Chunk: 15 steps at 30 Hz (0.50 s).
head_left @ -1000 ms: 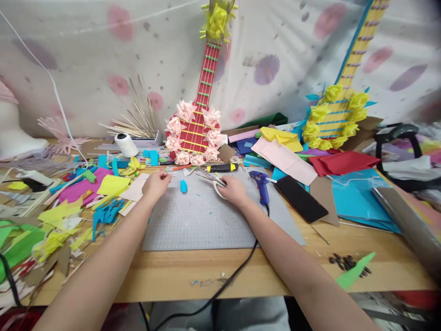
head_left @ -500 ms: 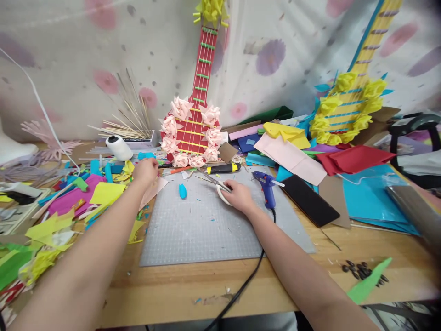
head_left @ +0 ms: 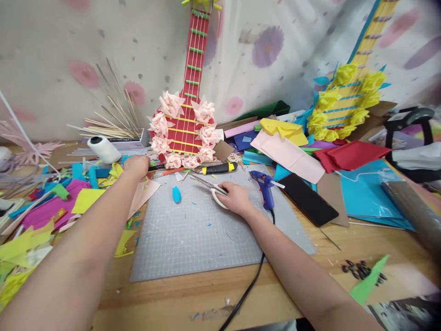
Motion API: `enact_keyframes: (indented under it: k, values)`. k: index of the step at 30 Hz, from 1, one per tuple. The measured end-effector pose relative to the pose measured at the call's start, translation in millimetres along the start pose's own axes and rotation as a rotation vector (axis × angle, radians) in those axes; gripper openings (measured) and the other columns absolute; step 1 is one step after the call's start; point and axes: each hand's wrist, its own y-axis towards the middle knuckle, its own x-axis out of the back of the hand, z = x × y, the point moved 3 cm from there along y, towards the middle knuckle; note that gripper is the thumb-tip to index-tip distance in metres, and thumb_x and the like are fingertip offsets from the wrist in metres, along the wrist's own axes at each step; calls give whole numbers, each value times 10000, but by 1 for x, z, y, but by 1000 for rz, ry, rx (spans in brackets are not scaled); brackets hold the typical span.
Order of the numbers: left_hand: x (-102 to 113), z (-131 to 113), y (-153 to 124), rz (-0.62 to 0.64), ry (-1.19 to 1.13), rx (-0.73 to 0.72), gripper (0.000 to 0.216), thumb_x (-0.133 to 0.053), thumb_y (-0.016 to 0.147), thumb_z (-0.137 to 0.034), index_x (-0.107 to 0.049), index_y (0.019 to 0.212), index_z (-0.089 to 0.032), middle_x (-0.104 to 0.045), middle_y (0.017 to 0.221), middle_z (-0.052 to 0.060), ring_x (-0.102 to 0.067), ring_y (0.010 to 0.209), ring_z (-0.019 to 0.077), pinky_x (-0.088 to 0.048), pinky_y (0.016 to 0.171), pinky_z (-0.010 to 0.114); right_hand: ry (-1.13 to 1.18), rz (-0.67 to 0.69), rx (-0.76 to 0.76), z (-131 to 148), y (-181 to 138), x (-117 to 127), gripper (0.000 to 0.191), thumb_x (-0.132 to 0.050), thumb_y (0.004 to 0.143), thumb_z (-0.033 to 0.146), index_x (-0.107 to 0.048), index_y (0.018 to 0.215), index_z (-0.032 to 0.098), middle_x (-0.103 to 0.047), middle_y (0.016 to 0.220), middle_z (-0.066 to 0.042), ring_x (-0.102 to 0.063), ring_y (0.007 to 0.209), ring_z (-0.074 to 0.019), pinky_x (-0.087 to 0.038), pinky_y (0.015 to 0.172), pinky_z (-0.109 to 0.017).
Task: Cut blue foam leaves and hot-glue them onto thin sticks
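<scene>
Holding the scissors (head_left: 212, 189) flat on the grey mat (head_left: 193, 243) with the right hand (head_left: 235, 201), blades pointing back and left. Curling the left hand (head_left: 137, 165), maybe around a dark pen (head_left: 155, 168).

Bare cutting mat (head_left: 206, 239) in front — paper scraps (head_left: 41, 216) left, glue gun (head_left: 265, 191) right

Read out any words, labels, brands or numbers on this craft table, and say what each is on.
No text can be read anywhere.
On the cutting mat only grid lines show; any print is too blurred.
On the utility knife, no legible label.
On the glue gun and the scissors under the right hand, no marking shows.
</scene>
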Motion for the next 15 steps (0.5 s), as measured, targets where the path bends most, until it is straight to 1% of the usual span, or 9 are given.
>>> enact_keyframes:
  k: [3, 5, 7, 10, 12, 15]
  values:
    - [5, -1, -3, 32, 51, -44, 287, -611, 617, -155, -605, 902, -125, -611, 979, 194, -553, 921, 289, -406, 738, 357, 3, -4, 5, 0, -1, 1, 262, -473, 767, 447, -603, 825, 226, -654, 875, 4, -559, 754, -136, -310, 599, -224]
    - [4, 0, -3, 29, 69, -69, 254, -601, 649, -172, -593, 892, -99, -605, 988, 210, -543, 936, 291, -396, 760, 366, 2, -4, 5, 0, -1, 1, 262, -478, 765, 449, -604, 825, 227, -655, 877, 7, -560, 759, -136, -311, 596, -223]
    - [1, 0, -3, 2, 94, -126, 204, -585, 673, -170, -585, 864, -96, -607, 979, 200, -528, 963, 287, -376, 799, 374, -8, 5, 0, 0, -1, 1, 269, -476, 766, 454, -605, 816, 224, -656, 878, 4, -563, 761, -137, -314, 593, -225]
    - [-3, 2, -3, -81, 141, -209, 144, -559, 703, -182, -579, 825, -108, -619, 935, 160, -520, 965, 268, -351, 836, 373, -22, 13, -4, 0, 0, 0, 282, -463, 771, 461, -606, 814, 221, -658, 873, -3, -567, 765, -142, -317, 598, -228]
    - [-2, 7, -4, -113, 138, -197, 152, -533, 726, -204, -582, 837, -114, -620, 901, 146, -529, 932, 256, -351, 829, 370, -30, 9, 1, 0, 0, 0, 278, -456, 775, 458, -604, 825, 227, -660, 878, -1, -569, 773, -146, -318, 603, -229]
    - [2, 13, -9, -106, 103, -162, 156, -496, 750, -223, -594, 830, -130, -614, 860, 139, -534, 898, 254, -355, 815, 368, -45, 5, 6, 0, 0, 1, 276, -451, 779, 455, -601, 841, 233, -660, 895, 1, -572, 786, -148, -321, 607, -228]
